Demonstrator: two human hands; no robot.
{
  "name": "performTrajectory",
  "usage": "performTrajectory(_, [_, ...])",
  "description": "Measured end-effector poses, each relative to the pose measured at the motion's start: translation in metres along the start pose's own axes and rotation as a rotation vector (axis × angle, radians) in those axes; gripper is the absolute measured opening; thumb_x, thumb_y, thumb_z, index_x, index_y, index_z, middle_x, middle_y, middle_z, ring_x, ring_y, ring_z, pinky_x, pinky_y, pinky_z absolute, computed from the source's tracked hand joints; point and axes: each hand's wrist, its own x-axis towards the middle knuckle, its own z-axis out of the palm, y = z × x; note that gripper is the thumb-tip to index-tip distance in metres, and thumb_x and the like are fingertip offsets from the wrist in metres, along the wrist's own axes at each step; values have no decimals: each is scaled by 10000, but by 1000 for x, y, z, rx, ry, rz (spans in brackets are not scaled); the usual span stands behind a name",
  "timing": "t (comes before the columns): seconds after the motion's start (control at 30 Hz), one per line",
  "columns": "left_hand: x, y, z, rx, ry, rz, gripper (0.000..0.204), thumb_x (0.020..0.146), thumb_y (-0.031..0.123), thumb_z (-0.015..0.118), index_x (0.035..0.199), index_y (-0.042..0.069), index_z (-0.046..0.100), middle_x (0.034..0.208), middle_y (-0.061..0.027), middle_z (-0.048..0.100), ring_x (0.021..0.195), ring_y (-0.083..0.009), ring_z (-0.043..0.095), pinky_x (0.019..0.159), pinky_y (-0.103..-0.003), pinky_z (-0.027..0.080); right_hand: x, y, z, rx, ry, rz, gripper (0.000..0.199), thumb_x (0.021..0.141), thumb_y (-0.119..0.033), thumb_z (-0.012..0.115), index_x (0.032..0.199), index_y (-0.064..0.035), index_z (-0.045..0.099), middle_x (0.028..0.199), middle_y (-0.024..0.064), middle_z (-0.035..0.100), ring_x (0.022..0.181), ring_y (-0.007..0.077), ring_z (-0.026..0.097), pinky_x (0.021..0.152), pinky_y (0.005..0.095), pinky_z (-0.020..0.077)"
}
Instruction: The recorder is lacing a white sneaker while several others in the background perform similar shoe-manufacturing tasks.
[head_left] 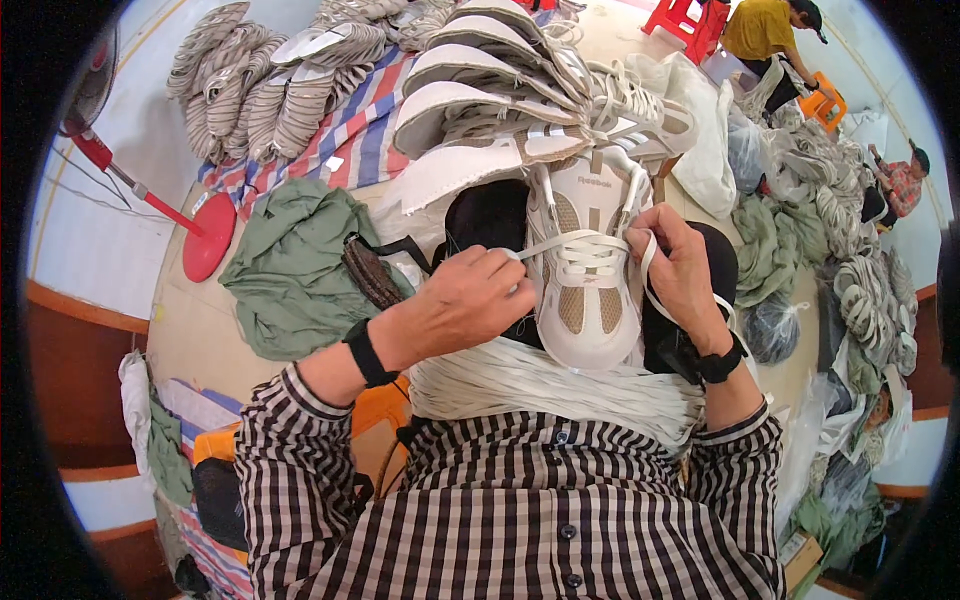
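Observation:
A white and beige shoe upper (pixel 582 315) rests between my knees, its toe toward me and its lacing crossed over the tongue. With fingers closed, my left hand (pixel 470 303) grips one end of a flat white shoelace (pixel 550 243) left of the shoe. On the other side, my right hand (pixel 680 262) pinches the lace beside the eyelets, and a loose length hangs past that wrist. A thick bundle of white shoelaces (pixel 550 390) lies across my lap. Just beyond the shoe, more unfinished uppers (pixel 480 110) are stacked in a fan.
Striped sheeting (pixel 350 130) at far left bears piles of uppers (pixel 265 85). A green cloth (pixel 300 265) lies left of me, near a red-based fan (pixel 210 237). Heaps of uppers and bags (pixel 820 190) line the right side. Two people (pixel 765 35) work at far right.

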Motion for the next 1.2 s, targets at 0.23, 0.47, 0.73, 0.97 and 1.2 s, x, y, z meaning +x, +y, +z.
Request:
performTrajectory(0.23, [11, -19, 8, -242, 387, -358, 288, 752, -95, 582, 998, 39, 647, 894, -137, 665, 800, -282, 644, 715, -350, 519, -1, -1, 1, 13, 2, 38, 122, 864, -84, 596, 863, 13, 521, 685, 83, 554, 623, 135, 506, 600, 278, 433])
performTrajectory(0.47, [13, -18, 25, -379, 392, -370, 230, 772, -64, 578, 961, 50, 643, 877, -124, 650, 788, -289, 633, 674, -343, 512, 0, 5, 2, 26, 3, 1, 121, 865, -79, 589, 868, 18, 518, 695, 85, 554, 631, 143, 512, 601, 284, 434])
performTrajectory(0.73, [0, 36, -34, -311, 45, 299, 133, 801, 139, 633, 926, 178, 661, 672, -4, 502, 562, -184, 523, 463, -278, 407, -1, -1, 2, -4, 5, 13, 127, 862, -86, 603, 882, 10, 522, 704, 96, 565, 630, 162, 519, 602, 289, 434])
performTrajectory(0.97, [8, -1, -15, -460, 500, -441, 161, 821, -12, 601, 972, 24, 644, 856, -133, 655, 738, -246, 635, 643, -298, 505, -1, -3, 0, 10, 3, 15, 126, 856, -80, 601, 887, 13, 522, 698, 108, 557, 627, 167, 520, 610, 292, 434])
performTrajectory(1.2, [10, 4, -9, -665, 422, -341, 133, 856, -9, 573, 974, 7, 632, 847, -124, 648, 727, -242, 625, 639, -293, 496, -10, -40, -18, -473, 49, -312, 202, 800, 63, 531, 981, -19, 565, 1019, 160, 600, 759, 314, 599, 642, 331, 482])
